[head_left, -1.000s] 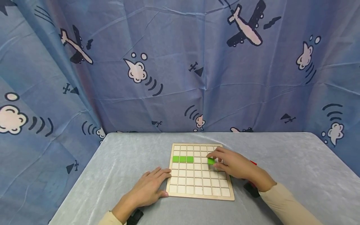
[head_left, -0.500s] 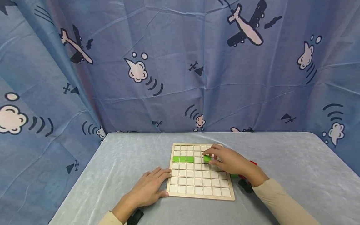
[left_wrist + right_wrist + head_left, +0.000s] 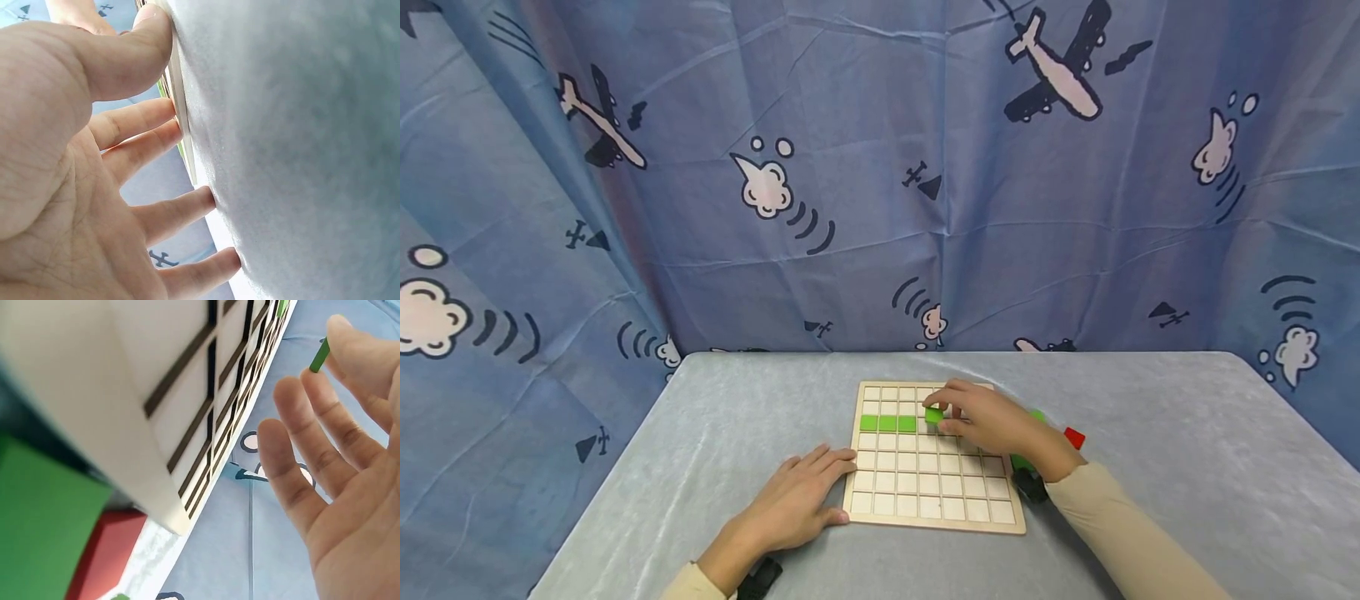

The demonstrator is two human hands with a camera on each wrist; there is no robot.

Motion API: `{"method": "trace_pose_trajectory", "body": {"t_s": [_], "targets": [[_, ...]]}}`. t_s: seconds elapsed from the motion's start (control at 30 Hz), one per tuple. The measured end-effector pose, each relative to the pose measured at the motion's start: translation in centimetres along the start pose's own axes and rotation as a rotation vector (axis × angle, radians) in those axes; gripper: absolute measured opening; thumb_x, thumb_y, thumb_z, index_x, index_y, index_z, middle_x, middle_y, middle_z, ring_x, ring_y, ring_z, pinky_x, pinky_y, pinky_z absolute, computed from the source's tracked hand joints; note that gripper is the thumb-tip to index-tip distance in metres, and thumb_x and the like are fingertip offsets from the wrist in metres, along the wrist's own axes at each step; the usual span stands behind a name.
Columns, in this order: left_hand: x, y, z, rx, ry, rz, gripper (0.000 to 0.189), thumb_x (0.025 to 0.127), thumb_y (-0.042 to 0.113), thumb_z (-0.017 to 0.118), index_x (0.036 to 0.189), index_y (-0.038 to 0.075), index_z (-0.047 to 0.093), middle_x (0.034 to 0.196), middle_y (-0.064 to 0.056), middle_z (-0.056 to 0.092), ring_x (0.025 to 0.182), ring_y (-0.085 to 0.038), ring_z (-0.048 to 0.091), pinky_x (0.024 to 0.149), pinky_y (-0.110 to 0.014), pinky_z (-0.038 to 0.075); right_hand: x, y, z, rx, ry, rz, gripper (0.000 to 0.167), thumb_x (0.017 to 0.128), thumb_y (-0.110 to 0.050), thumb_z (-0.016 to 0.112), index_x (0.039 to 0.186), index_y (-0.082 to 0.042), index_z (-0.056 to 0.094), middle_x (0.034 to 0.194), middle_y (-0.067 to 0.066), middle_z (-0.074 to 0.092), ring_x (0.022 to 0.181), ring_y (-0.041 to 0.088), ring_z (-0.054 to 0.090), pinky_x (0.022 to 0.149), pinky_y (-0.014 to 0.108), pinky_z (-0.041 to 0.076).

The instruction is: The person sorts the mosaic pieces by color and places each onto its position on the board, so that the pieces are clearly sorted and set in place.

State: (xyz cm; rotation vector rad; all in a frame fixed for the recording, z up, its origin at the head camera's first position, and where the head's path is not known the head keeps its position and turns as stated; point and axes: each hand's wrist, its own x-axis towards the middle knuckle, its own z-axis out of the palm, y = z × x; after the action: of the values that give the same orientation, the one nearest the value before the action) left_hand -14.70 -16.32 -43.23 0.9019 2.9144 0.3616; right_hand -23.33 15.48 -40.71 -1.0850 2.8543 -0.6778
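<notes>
Left hand (image 3: pixel 801 500) was spread, fingertips and thumb at left edge of the grid board (image 3: pixel 907 482), same as earlier. Farther in, right hand (image 3: pixel 988 419) pinched a green tile (image 3: pixel 934 416) over the board, just right of the row of three green tiles (image 3: pixel 887 424). Square face pointed mostly up; long axis couldn't be told. Tile had shifted left since earlier.

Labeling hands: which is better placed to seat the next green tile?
Likely the right hand: it pinches a green tile over the grid board; the left hand rests at the board's edge.
</notes>
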Motion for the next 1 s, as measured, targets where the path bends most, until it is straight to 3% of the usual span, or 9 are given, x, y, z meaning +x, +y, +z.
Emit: {"method": "trace_pose_trajectory", "body": {"t_s": [0.33,0.67,1.0], "targets": [[0.0,0.1,0.1,-0.006,-0.004,-0.004,0.06,0.088,0.042,0.072,0.139,0.018,0.053,0.153,0.003,0.046,0.143,-0.038,0.042,0.105,-0.064,0.04,0.3,0.5,0.8,0.03,-0.006,0.025,0.032,0.094,-0.022,0.069,0.126,-0.016,0.066,0.108,-0.001,0.062,0.087,0.007,0.059,0.074,0.025,0.051],[0.0,0.1,0.0,-0.006,0.019,0.003,0.06,0.087,0.04,0.073,0.139,0.018,0.054,0.152,0.003,0.047,0.142,-0.039,0.043,0.104,-0.065,0.04,1.0,0.1,1.4,-0.038,-0.034,0.027,0.03,0.094,-0.023,0.069,0.124,-0.017,0.068,0.105,-0.002,0.06,0.077,0.005,0.051,0.069,0.023,0.045],[-0.1,0.2,-0.1,-0.014,0.007,0.002,0.06,0.087,0.04,0.073,0.139,0.017,0.053,0.152,0.002,0.047,0.142,-0.04,0.042,0.103,-0.065,0.041,1.0,-0.2,1.9,-0.088,-0.012,0.012,0.028,0.094,-0.022,0.07,0.121,-0.018,0.068,0.106,-0.001,0.062,0.078,0.007,0.051,0.071,0.025,0.045]]}}
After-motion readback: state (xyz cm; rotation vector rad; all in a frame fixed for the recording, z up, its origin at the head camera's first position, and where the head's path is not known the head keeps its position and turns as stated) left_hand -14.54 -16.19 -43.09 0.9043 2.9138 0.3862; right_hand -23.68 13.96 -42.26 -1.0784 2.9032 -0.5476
